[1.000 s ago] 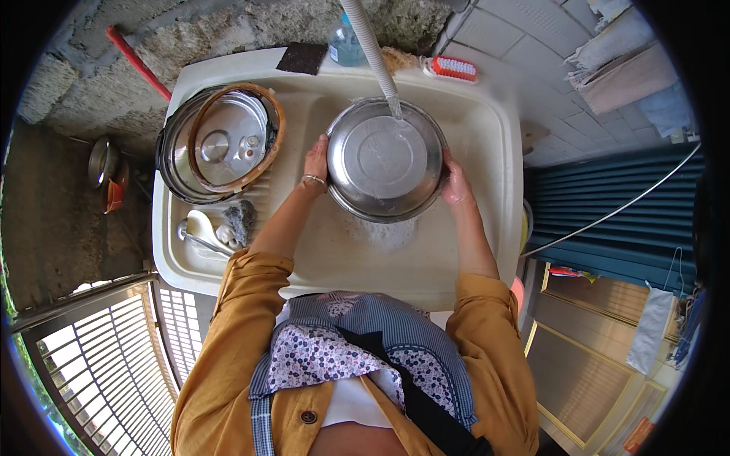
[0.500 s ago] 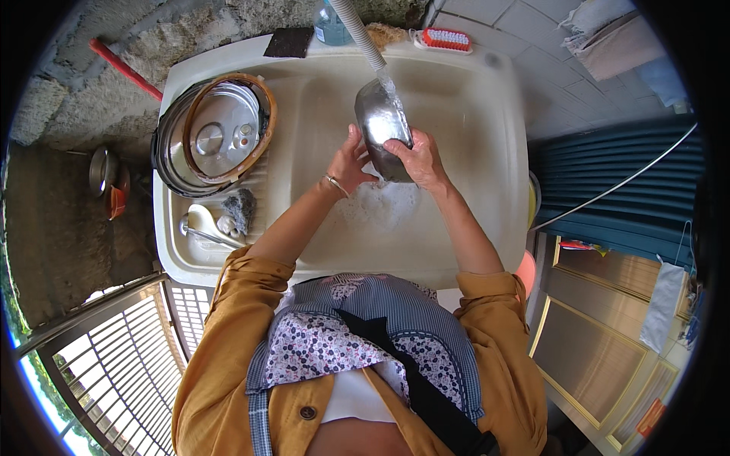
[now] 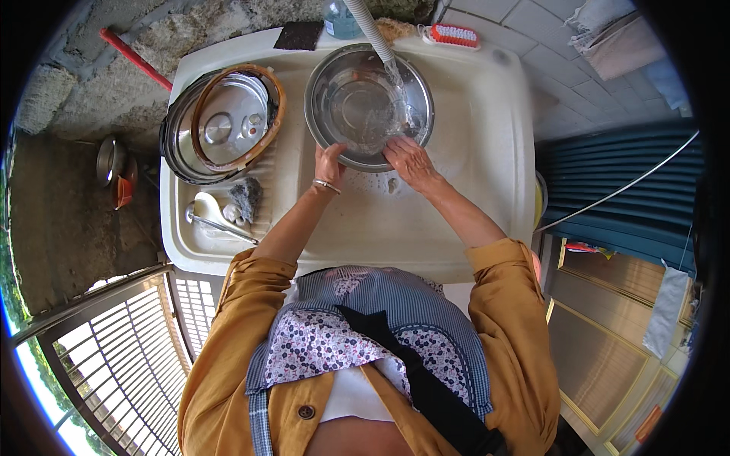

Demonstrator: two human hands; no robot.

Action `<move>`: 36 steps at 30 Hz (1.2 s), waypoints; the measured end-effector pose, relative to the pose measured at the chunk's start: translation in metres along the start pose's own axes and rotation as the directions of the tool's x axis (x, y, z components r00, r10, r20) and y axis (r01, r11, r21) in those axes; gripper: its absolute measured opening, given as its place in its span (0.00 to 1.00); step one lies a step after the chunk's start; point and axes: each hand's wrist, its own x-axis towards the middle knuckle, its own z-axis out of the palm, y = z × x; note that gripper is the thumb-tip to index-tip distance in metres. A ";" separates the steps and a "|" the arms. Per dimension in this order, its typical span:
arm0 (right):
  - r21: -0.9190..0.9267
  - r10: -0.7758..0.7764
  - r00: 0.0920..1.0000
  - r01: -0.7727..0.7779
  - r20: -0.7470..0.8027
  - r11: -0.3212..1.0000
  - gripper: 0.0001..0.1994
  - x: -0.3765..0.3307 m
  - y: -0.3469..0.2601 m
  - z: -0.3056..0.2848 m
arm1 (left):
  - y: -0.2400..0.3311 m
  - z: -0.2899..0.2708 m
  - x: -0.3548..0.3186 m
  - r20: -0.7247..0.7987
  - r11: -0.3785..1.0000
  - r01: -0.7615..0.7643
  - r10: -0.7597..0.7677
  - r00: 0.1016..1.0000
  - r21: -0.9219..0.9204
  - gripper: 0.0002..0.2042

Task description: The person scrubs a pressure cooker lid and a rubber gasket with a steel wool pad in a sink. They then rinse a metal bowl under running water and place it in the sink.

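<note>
A round stainless steel bowl (image 3: 325, 121) sits open side up in the pale sink (image 3: 471, 205), with some water in it. From a ribbed grey hose (image 3: 371, 32) water runs into the bowl's right side. My left hand (image 3: 328, 164) grips the near left rim, a bracelet on its wrist. Over the near right rim lies my right hand (image 3: 411, 163), its fingertips reaching inside and its thumb hidden. Foam and wet spots show on the sink floor just below the bowl.
On the left drainboard, a large pot (image 3: 173, 144) holds a lid and a brown ring (image 3: 280, 121). A white ladle (image 3: 205, 207) and a grey scrubber (image 3: 245, 196) lie below it. Along the back edge are a dark pad (image 3: 293, 36), a blue bottle (image 3: 342, 24) and a red brush (image 3: 455, 35).
The bowl has turned from tilted on its side to open side up and shifted left. Both hands have moved to its near rim. Water now falls inside it instead of along its outside.
</note>
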 end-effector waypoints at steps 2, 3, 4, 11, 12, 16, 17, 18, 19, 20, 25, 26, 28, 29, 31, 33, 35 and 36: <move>0.197 0.125 0.992 -0.123 0.005 0.973 0.14 0.025 -0.034 0.010 | -0.040 0.008 0.003 0.057 0.798 -0.394 0.415 0.908 0.456 0.10; 0.289 0.184 0.982 -0.167 -0.035 0.943 0.13 0.029 -0.045 0.015 | -0.047 0.011 0.005 0.142 0.560 -0.497 0.558 0.818 0.663 0.10; 0.225 0.114 0.992 -0.097 -0.060 0.969 0.13 0.026 -0.040 0.014 | -0.048 0.007 0.010 0.291 0.236 -0.487 0.562 0.774 0.841 0.11; -0.133 -0.032 0.997 0.041 0.067 0.990 0.12 -0.018 0.020 0.001 | 0.008 -0.025 0.014 0.141 0.695 -0.261 0.227 0.964 0.669 0.09; -0.122 0.044 0.991 -0.029 0.123 0.992 0.12 -0.006 0.002 0.004 | -0.011 -0.022 0.007 0.286 0.502 -0.474 0.406 0.868 0.724 0.10; 0.249 0.245 0.963 -0.211 -0.116 0.945 0.11 0.019 -0.044 0.024 | -0.032 -0.004 0.013 0.232 0.655 -0.366 0.285 0.930 0.661 0.09; 0.163 0.148 0.984 -0.131 -0.095 0.978 0.11 0.009 -0.037 0.022 | -0.014 -0.002 0.015 0.095 0.918 -0.020 -0.019 0.995 0.397 0.07; 0.079 0.042 0.996 -0.036 -0.073 0.996 0.12 -0.002 -0.017 0.015 | 0.007 -0.002 0.016 -0.044 0.946 0.291 -0.288 0.957 0.139 0.06; 0.000 -0.060 0.997 0.060 -0.049 0.998 0.12 -0.009 -0.001 0.009 | 0.018 -0.028 0.033 0.039 0.903 0.343 -0.364 0.931 0.260 0.05; -0.093 -0.083 0.996 0.080 -0.030 0.992 0.12 -0.016 0.015 0.006 | 0.029 -0.033 0.029 0.103 0.902 0.232 -0.287 0.952 0.364 0.07; -0.090 0.109 0.991 -0.102 0.077 0.991 0.14 -0.012 0.002 0.023 | -0.019 -0.026 0.014 0.470 0.127 -0.605 0.513 0.718 0.786 0.16; -0.002 0.194 0.973 -0.196 0.126 0.981 0.15 -0.007 -0.013 0.033 | -0.038 -0.013 0.010 0.440 0.062 -0.579 0.586 0.681 0.813 0.16; 0.175 0.247 0.957 -0.273 0.154 0.946 0.15 0.009 -0.039 0.021 | -0.045 -0.004 0.015 0.238 0.430 -0.463 0.481 0.844 0.775 0.12; 0.262 0.271 0.948 -0.308 0.167 0.915 0.15 0.013 -0.045 0.015 | -0.045 -0.008 0.024 0.062 0.703 -0.274 0.312 0.948 0.657 0.09; -0.009 0.051 0.998 -0.051 0.033 0.999 0.13 -0.017 -0.006 0.007 | 0.031 0.012 0.014 -0.072 0.924 0.195 -0.182 0.981 0.329 0.07; -0.177 -0.087 0.996 0.089 0.023 0.980 0.12 -0.032 0.020 -0.001 | 0.059 -0.012 0.028 0.003 0.905 0.383 -0.390 0.921 0.185 0.07; -0.224 -0.095 0.991 0.114 0.095 0.968 0.10 -0.035 0.030 -0.004 | 0.022 -0.034 0.027 0.100 0.959 -0.055 0.028 0.995 0.279 0.10; -0.188 -0.056 0.996 0.068 0.072 0.980 0.10 -0.037 0.023 0.001 | -0.001 -0.030 0.020 0.124 0.933 -0.207 0.178 0.976 0.294 0.11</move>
